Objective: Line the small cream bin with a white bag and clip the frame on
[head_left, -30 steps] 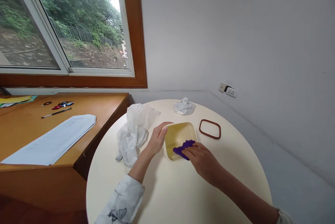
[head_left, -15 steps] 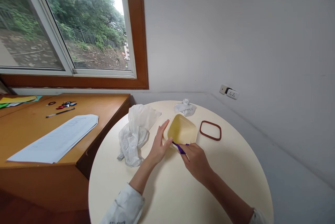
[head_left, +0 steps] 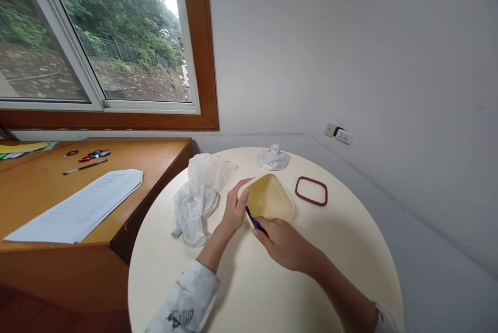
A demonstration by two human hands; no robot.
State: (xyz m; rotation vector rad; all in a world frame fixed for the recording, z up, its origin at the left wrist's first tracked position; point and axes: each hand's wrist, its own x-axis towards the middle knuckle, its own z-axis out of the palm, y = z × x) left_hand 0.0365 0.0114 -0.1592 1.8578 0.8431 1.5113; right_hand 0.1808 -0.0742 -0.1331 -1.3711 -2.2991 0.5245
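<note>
A pale yellow square container (head_left: 271, 195) is tilted above the round table, its hollow inside facing me. My left hand (head_left: 235, 207) grips its left wall, with the thumb at the rim. A slim purple tool (head_left: 257, 224) is in my right hand (head_left: 282, 239), closed around it. The tool touches or lies very near the container's near-left rim, close to my left thumb. Its exact kind is too small to tell. To the right of the container lies a reddish-brown rounded rectangular ring (head_left: 311, 201), flat on the table.
The round cream table (head_left: 268, 296) carries a crumpled white plastic bag (head_left: 198, 200) at left and a smaller knotted bag (head_left: 274, 158) at the back. On the wooden desk (head_left: 163, 154) are papers (head_left: 81, 206), a pen (head_left: 84, 167) and scissors-like small items (head_left: 94, 155). A wall socket (head_left: 344, 136) is behind.
The container has turned and tilted in my left hand, its rim now slanting more. My right hand has moved slightly left and down with the purple tool along the rim.
</note>
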